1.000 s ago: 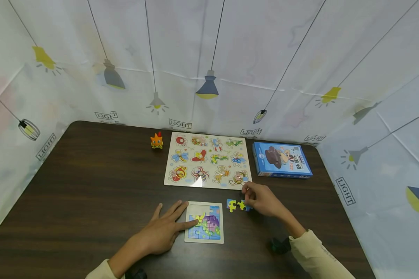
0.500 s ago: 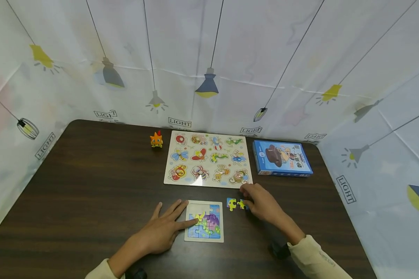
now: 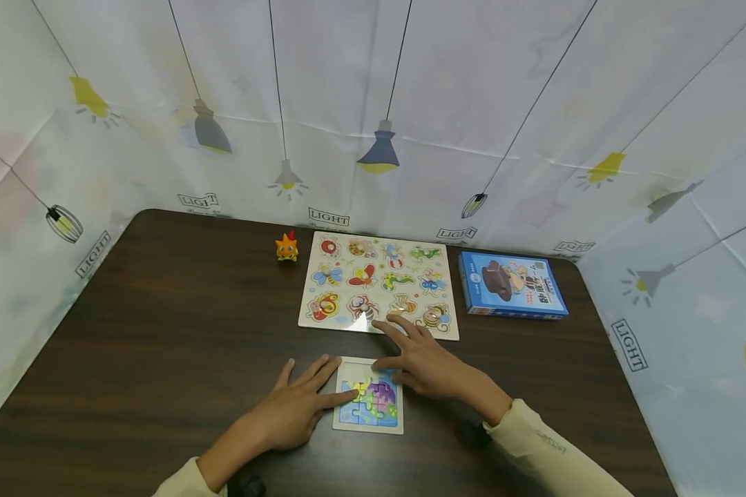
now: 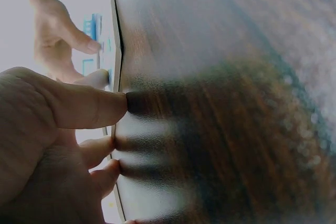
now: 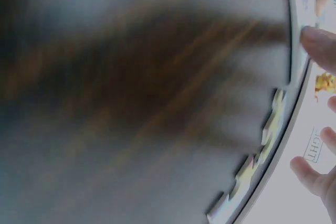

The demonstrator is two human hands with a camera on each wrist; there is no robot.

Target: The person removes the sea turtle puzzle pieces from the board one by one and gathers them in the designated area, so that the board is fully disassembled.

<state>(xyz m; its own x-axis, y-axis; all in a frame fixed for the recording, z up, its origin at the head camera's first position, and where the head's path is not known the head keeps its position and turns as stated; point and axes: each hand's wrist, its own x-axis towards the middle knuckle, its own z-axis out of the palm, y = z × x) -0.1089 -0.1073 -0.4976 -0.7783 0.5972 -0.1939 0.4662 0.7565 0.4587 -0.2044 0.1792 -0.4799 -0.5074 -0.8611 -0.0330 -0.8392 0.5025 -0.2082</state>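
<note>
A small jigsaw puzzle in a pale wooden frame (image 3: 368,429) lies on the dark table. Its coloured pieces fill the lower part, and bare tray shows at the upper left. My left hand (image 3: 295,411) rests at its left side with fingers spread, the thumb reaching onto the picture. Over the frame's upper right corner is my right hand (image 3: 432,362), fingers apart, with no piece visible between them. In the right wrist view its thumb (image 5: 317,45) is at the frame's edge. Loose jigsaw pieces (image 5: 272,121) lie on the table there; the right hand hides them in the head view.
Behind the hands lies a large peg puzzle board (image 3: 354,321) with insect pictures. A blue box (image 3: 512,284) stands to its right, and an orange toy figure (image 3: 287,247) to its left. A printed curtain (image 3: 329,172) hangs behind the table (image 3: 180,331).
My right hand has moved left from the loose jigsaw pieces to the upper right of the frame, and its fingers have spread. The left hand has stayed in place. The head view has shifted slightly.
</note>
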